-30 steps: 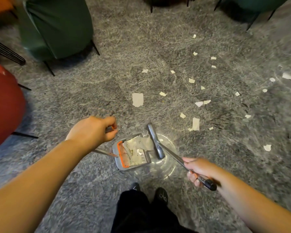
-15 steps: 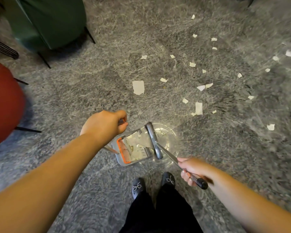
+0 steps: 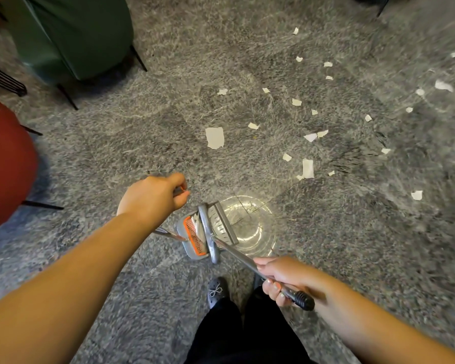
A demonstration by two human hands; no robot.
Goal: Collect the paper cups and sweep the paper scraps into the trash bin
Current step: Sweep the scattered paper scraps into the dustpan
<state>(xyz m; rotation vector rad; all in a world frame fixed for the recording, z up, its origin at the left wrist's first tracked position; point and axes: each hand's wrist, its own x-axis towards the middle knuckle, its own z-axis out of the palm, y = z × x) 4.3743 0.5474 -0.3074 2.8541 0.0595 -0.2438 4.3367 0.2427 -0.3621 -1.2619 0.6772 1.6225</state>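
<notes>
Nearest the camera stood 2 dark shoes (image 3: 217, 290) under black trousers (image 3: 243, 334) on the grey carpet (image 3: 142, 143). The right hand (image 3: 280, 278) was curled round the broom handle (image 3: 250, 261) just above its black end grip, and the grey broom head (image 3: 208, 232) lay across the mouth of the dustpan (image 3: 195, 237). The left hand (image 3: 153, 198) was closed in a fist on the dustpan's thin metal handle, above and left of the pan. The grey dustpan – 1 orange comb strip along its inner edge – was tilted against the rim of a clear trash bin (image 3: 250, 227), with a few white scraps inside the pan; how many could not be counted.

Farther out, paper scraps (image 3: 215, 137) lay loose on the carpet – about 24, the largest straight ahead of the bin, the rest scattered to the right. At the left edge sat 1 red chair (image 3: 5, 164), and beyond it 1 green chair (image 3: 74, 35) on thin black legs.
</notes>
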